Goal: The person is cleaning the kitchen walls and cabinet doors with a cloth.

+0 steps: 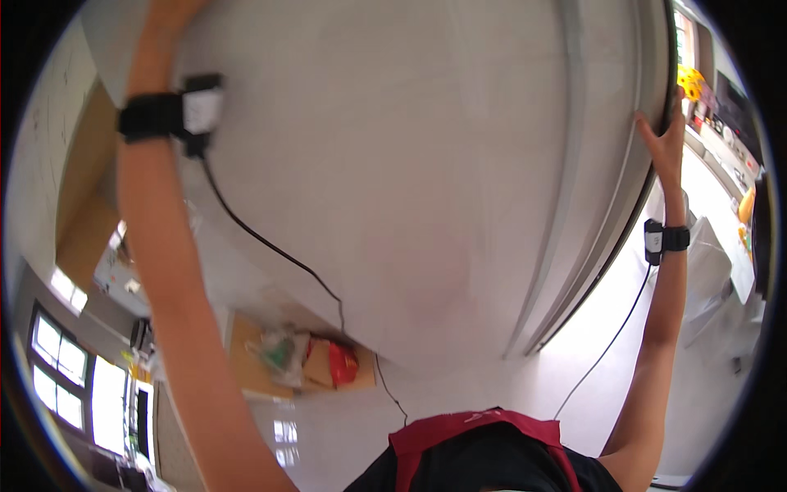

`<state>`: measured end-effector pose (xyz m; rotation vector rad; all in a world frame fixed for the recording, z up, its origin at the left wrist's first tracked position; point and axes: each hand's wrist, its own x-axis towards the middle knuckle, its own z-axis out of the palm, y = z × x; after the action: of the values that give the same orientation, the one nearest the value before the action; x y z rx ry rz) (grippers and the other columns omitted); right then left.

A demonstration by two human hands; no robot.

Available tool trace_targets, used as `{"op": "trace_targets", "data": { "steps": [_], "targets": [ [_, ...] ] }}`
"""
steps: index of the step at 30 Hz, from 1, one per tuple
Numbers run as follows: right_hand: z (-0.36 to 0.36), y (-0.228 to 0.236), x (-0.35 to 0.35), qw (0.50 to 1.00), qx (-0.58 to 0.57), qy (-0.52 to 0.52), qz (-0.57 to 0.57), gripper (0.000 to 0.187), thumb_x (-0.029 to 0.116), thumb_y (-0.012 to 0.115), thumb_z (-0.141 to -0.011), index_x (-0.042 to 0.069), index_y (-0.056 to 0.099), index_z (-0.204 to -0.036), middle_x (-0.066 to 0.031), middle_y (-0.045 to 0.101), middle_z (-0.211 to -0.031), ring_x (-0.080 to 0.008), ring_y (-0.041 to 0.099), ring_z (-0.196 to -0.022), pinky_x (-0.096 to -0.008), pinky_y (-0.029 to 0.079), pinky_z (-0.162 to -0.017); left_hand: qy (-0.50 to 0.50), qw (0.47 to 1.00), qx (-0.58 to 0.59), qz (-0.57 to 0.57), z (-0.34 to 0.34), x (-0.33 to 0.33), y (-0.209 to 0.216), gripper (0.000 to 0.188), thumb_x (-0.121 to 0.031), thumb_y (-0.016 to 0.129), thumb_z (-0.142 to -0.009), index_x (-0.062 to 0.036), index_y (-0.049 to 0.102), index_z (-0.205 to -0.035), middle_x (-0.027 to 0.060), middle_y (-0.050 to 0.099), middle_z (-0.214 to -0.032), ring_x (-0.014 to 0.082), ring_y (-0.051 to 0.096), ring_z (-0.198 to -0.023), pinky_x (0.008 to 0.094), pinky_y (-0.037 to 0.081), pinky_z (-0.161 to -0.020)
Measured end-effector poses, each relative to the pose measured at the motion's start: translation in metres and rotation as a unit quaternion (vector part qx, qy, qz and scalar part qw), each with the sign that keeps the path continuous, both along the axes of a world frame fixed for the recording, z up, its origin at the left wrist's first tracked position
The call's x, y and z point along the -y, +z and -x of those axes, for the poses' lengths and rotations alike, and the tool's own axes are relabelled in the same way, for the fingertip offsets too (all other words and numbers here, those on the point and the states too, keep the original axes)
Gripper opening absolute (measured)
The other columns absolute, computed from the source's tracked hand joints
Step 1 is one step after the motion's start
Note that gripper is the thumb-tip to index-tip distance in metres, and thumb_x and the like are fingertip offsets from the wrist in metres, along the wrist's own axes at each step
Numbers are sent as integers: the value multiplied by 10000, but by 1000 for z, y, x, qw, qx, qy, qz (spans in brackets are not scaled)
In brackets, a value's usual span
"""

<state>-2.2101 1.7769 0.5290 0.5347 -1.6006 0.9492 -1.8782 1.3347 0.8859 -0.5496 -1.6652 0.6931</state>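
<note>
A large pale wall or panel [393, 164] fills the middle of the view, with raised trim strips [566, 164] down its right side and a dark edge beyond them. My left arm reaches up along its left part. Only the base of my left hand [174, 11] shows at the top border; its fingers are out of the picture. On the right, my right hand [668, 146] is raised against the dark edge, thumb on the trim side and fingers spread along the other side. Black straps with small sensor boxes [201, 112] circle both wrists, and thin cables trail down from them.
At lower left a wooden surface [242, 361] bears a clear plastic bag [283, 354] and a red item [343, 363]. Windows [59, 369] stand farther left. To the right are plastic sheeting [707, 271], a long white surface [720, 213], a dark screen [738, 111] and yellow flowers [691, 82].
</note>
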Motion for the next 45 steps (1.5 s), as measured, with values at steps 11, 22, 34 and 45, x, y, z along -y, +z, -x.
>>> {"op": "trace_targets", "data": {
  "steps": [11,22,34,45],
  "targets": [
    [5,13,8,999,36,-5,-21,1091,562,788,-795,-17,274,-1563,-303,429,-1503,-404,451,-1380,-458,347,-1160,275,892,284,221,-89,49,-600,495,-244,465,-1007,-225,447,-1501,-41,361,-1612,170,270,-1520,447,183,-1262],
    [21,3,0,996,19,-71,-54,1066,575,763,-814,-24,288,-1557,-303,441,-1498,-418,459,-1374,-464,360,-1156,132,985,17,-107,-129,155,-368,357,-156,652,-896,-179,691,-1250,108,633,-1330,282,530,-1331,581,332,-1162],
    [22,20,-31,993,21,-87,-79,1133,620,774,-780,-122,313,-1503,-334,494,-1428,-390,501,-1344,-406,368,-1142,174,979,80,-70,-30,37,-430,484,-154,534,-970,-146,532,-1454,109,501,-1512,266,422,-1438,439,264,-1224],
    [14,3,-2,993,-40,-91,-66,1118,553,824,-766,-78,293,-1520,-342,479,-1392,-414,525,-1279,-461,430,-1079,198,928,253,187,-9,-13,-677,448,-244,424,-1056,-75,481,-1467,81,440,-1556,219,350,-1479,421,226,-1255]
  ]
}}
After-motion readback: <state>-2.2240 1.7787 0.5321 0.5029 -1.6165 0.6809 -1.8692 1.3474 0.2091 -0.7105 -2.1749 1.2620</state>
